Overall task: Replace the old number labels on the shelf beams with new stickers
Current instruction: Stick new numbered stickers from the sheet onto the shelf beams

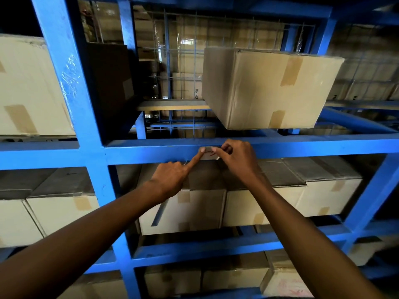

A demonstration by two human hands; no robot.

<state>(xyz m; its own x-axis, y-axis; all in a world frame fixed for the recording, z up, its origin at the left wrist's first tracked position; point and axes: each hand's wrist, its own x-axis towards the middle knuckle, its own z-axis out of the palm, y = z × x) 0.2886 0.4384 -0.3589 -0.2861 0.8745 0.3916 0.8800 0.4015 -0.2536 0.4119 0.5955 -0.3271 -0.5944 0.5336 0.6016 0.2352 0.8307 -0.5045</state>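
The label (pixel 209 153) sits on the front face of the blue shelf beam (pixel 302 148), a small pale patch with red marks on it that I can't read; whether it's the old one or a new sticker, I can't tell. My left hand (pixel 172 176) is below the beam, knuckles up, most fingers curled in and the index finger (pixel 197 159) stretched up and to the right, its tip pressed on the label's left edge. My right hand (pixel 237 157) comes in from the right, wrist bent, fingers bunched over the label's right side with the thumb and fingertips pinching at it. That hand hides the label's right end, so how much is stuck down or lifted I can't make out. Both forearms reach up from the bottom corners, cut off by the picture's edge.

Just above the beam, a taped cardboard box (pixel 265 87) sits on the upper shelf level, its corner jutting toward me. Under the beam, a row of boxes (pixel 269 203) fills the next level; my hands cover part of their tops. A blue upright post (pixel 75 104) crosses the beam to the left. Behind the upper box there's a wire grid (pixel 185 50), and what's past it is dim and unclear.
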